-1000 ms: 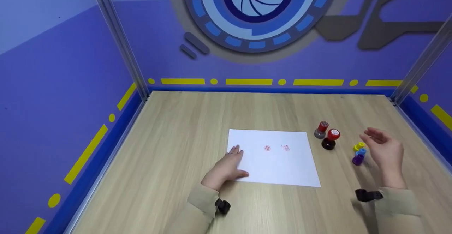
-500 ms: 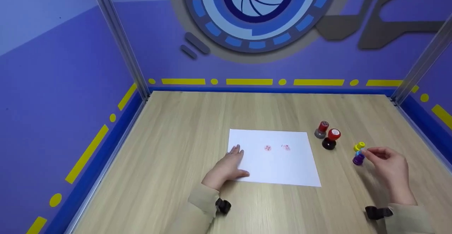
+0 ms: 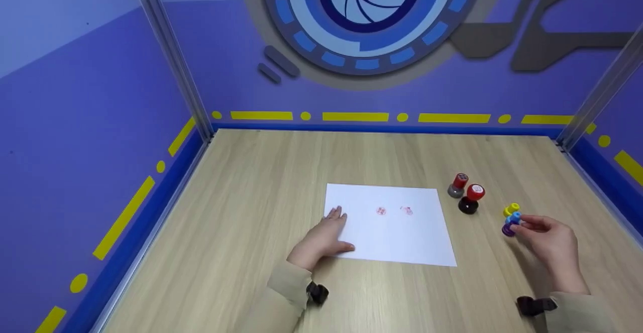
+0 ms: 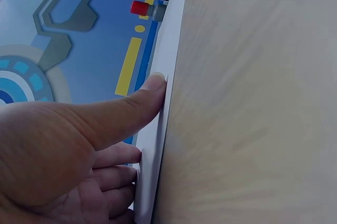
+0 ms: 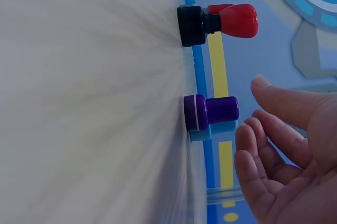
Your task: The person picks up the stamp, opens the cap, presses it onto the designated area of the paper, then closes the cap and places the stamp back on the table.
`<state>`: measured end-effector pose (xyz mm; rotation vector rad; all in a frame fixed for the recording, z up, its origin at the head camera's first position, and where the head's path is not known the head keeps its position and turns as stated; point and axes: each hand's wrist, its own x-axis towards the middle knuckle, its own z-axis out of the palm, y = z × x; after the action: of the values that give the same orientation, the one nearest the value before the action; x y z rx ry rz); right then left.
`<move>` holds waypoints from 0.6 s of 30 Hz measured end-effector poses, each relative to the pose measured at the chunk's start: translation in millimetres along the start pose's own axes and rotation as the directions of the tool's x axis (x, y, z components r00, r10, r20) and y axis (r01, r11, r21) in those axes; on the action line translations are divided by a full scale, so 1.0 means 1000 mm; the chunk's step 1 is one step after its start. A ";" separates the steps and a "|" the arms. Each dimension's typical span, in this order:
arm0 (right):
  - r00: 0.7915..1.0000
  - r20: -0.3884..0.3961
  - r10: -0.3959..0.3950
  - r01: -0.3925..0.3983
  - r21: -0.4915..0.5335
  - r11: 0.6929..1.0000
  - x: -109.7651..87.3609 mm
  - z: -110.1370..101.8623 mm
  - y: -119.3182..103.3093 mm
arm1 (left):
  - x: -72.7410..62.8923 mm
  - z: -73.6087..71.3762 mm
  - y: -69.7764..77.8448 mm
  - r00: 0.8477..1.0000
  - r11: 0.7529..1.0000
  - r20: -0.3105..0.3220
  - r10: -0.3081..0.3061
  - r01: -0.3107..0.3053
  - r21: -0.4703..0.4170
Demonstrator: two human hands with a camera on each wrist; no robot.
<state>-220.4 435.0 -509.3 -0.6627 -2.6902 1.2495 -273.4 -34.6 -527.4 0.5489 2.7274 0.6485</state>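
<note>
My left hand (image 3: 324, 235) rests flat on the left part of a white sheet of paper (image 3: 402, 242), which bears two small red stamp prints (image 3: 382, 211). In the left wrist view its thumb (image 4: 150, 84) presses near the sheet's edge. On the right, my right hand (image 3: 552, 240) is beside a purple stamp (image 5: 224, 109) and a light blue stamp (image 3: 515, 217), fingertips right at them in the head view. The right wrist view shows its thumb and fingers parted with nothing between them. A yellow stamp (image 3: 512, 207) stands just behind the blue one.
Two red-handled stamps stand between the paper and the small stamps, one with a black base (image 3: 469, 205), one with a grey base (image 3: 456, 191). The wooden table (image 3: 251, 197) is bounded by purple-blue walls (image 3: 211, 72) at the back and sides.
The right hand has come down from above the small stamps toward the near side, and its thumb and forefinger have spread beside the blue and purple ones. The left hand stays put.
</note>
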 end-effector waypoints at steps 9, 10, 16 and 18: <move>0.996 0.076 -0.048 0.051 -0.040 0.998 0.003 0.001 0.006 | 0.000 0.000 -0.001 1.000 1.000 -0.007 0.018 -0.017 0.024; 0.995 0.087 -0.045 0.049 -0.042 0.998 0.004 0.002 0.006 | 0.000 0.000 -0.001 1.000 1.000 -0.008 0.018 -0.018 0.025; 0.988 0.149 -0.051 0.060 -0.055 0.997 0.005 0.007 0.003 | 0.000 0.000 0.000 1.000 1.000 -0.011 0.016 -0.016 0.025; 0.985 0.161 -0.060 0.071 -0.062 0.996 0.004 0.009 0.001 | 0.000 0.000 0.000 1.000 1.000 -0.012 0.013 -0.012 0.026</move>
<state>-226.3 431.0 -516.6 -0.4967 -2.8689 1.2507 -273.0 -34.5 -527.5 0.5700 2.7498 0.6227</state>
